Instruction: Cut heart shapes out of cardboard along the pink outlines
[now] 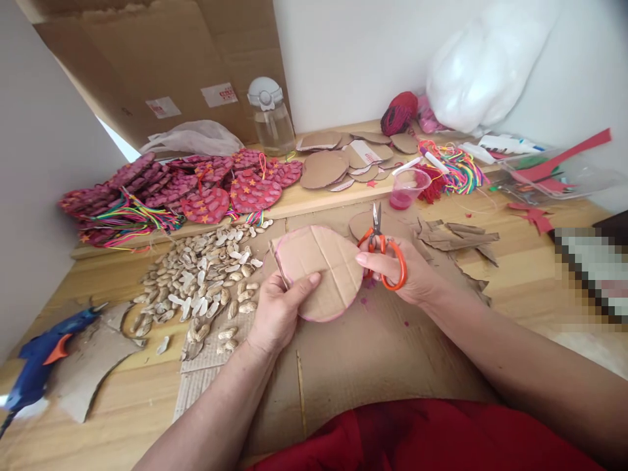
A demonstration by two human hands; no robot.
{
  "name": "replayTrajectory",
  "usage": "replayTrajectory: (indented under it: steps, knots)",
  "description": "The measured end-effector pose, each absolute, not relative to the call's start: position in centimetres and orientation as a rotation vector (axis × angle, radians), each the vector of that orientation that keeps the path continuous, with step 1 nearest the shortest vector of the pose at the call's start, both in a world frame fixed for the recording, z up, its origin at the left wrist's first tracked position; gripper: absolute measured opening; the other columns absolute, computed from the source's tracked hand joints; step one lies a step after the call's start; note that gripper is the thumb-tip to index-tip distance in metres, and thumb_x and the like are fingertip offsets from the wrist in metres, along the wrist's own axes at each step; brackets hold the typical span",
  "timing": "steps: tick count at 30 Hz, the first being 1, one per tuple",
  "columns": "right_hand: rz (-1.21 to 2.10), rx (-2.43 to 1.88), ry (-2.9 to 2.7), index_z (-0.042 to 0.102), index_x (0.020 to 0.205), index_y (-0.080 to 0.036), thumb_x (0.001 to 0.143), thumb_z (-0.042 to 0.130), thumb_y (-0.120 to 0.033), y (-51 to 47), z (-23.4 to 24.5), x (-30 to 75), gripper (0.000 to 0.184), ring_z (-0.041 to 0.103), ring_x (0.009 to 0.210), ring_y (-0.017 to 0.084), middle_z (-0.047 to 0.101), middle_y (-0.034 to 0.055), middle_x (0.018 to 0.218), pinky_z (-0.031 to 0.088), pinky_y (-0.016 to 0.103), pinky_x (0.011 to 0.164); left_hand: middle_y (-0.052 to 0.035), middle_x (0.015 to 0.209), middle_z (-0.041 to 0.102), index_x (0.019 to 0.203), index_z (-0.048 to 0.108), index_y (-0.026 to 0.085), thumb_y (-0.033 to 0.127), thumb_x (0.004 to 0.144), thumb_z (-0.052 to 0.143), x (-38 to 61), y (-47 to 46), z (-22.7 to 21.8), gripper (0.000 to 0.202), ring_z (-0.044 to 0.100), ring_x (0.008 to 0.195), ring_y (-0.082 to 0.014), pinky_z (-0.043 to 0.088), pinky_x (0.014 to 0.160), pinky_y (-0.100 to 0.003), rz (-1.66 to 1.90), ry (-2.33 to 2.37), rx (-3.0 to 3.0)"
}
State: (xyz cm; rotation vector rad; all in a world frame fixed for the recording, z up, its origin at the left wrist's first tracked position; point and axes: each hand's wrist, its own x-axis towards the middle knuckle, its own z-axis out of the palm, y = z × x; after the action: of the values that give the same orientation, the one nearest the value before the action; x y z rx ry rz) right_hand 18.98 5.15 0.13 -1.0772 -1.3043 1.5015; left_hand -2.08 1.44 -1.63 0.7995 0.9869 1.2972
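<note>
My left hand (pixel 280 306) grips a rounded cardboard piece (pixel 321 258), thumb on top and fingers beneath. A pink line runs along its edge, and its upper left still has a straight corner. In my right hand (pixel 409 268) are scissors (pixel 377 222) with orange handles, their blades pointing up and away from me. The right thumb tip meets the cardboard's right edge. Under both hands lies a large flat cardboard sheet (pixel 363 366). Another rounded cardboard piece (pixel 360 222) rests behind the scissors, partly hidden.
Peanut shells (pixel 196 275) are heaped left of centre. A blue glue gun (pixel 49 353) lies far left. Along the back are decorated red pieces (pixel 210 176), a bottle (pixel 272 121), cardboard cutouts (pixel 326 169), a pink-stained cup (pixel 405 193) and colourful cords (pixel 458 167). Cardboard scraps (pixel 458 239) lie right.
</note>
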Motion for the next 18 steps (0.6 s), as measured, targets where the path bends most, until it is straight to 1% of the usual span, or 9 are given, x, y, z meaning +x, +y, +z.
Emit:
replayTrajectory:
  steps: [2,4,6,10,13,16,18]
  knots:
    - [1.545,-1.083,-1.36,0.059,0.074,-0.018,0.076,0.078,-0.04,4.81,0.11,18.83,0.03,0.051,0.058,0.013,0.06,-0.0003,0.065,0.037,0.026,0.053,-0.0066,0.107,0.078,0.103,0.075,0.019,0.029,0.074,0.085,-2.28,1.75,-1.61,0.032,0.072,0.096,-0.0202,0.055,0.09,-0.031,1.41,1.026,0.737]
    - [1.59,-1.078,-1.395,0.059,0.076,-0.018,0.077,0.078,-0.04,4.52,0.09,18.63,0.029,0.054,0.061,0.014,0.064,0.0015,0.067,0.038,0.026,0.054,-0.0044,0.105,0.078,0.101,0.076,0.02,0.029,0.075,0.083,-2.41,1.98,-1.48,0.028,0.072,0.094,-0.0174,0.054,0.088,-0.027,1.495,1.047,0.708]
    - [1.585,-1.069,-1.394,0.06,0.077,-0.018,0.077,0.078,-0.042,4.4,0.05,18.49,0.03,0.052,0.06,0.013,0.062,0.0003,0.067,0.037,0.026,0.054,-0.0035,0.101,0.079,0.099,0.077,0.02,0.03,0.076,0.083,-2.46,2.03,-1.35,0.026,0.072,0.089,-0.0166,0.054,0.084,-0.027,1.471,1.053,0.701]
    - [1.484,-1.08,-1.333,0.06,0.076,-0.02,0.076,0.079,-0.044,4.55,-0.09,18.4,0.031,0.042,0.058,0.011,0.051,-0.0035,0.066,0.033,0.027,0.054,-0.0041,0.091,0.079,0.094,0.078,0.018,0.033,0.073,0.086,-2.47,1.84,-1.39,0.027,0.071,0.08,-0.0184,0.055,0.075,-0.028,1.277,1.038,0.751]
    - [1.402,-1.158,-1.304,0.058,0.073,-0.022,0.074,0.08,-0.045,4.54,-0.05,18.28,0.033,0.041,0.059,0.013,0.049,-0.0032,0.066,0.034,0.028,0.055,-0.0051,0.092,0.078,0.093,0.078,0.019,0.042,0.077,0.081,-2.44,1.92,-1.5,0.027,0.072,0.088,-0.022,0.055,0.08,-0.031,1.308,1.044,0.719]
    - [1.328,-1.201,-1.296,0.054,0.071,-0.023,0.074,0.078,-0.051,4.39,0.14,18.11,0.037,0.041,0.058,0.014,0.047,-0.0031,0.064,0.035,0.029,0.055,-0.0084,0.103,0.078,0.098,0.078,0.019,0.056,0.084,0.069,-2.32,2.24,-1.46,0.041,0.07,0.105,-0.0256,0.054,0.091,-0.036,1.412,1.029,0.64]
    - [1.286,-1.192,-1.285,0.054,0.072,-0.023,0.074,0.077,-0.053,4.32,0.28,18.03,0.037,0.042,0.06,0.015,0.047,-0.0029,0.064,0.037,0.03,0.056,-0.0099,0.111,0.076,0.102,0.076,0.019,0.061,0.088,0.061,-2.21,2.4,-1.39,0.047,0.067,0.113,-0.0264,0.052,0.095,-0.037,1.417,0.98,0.61]
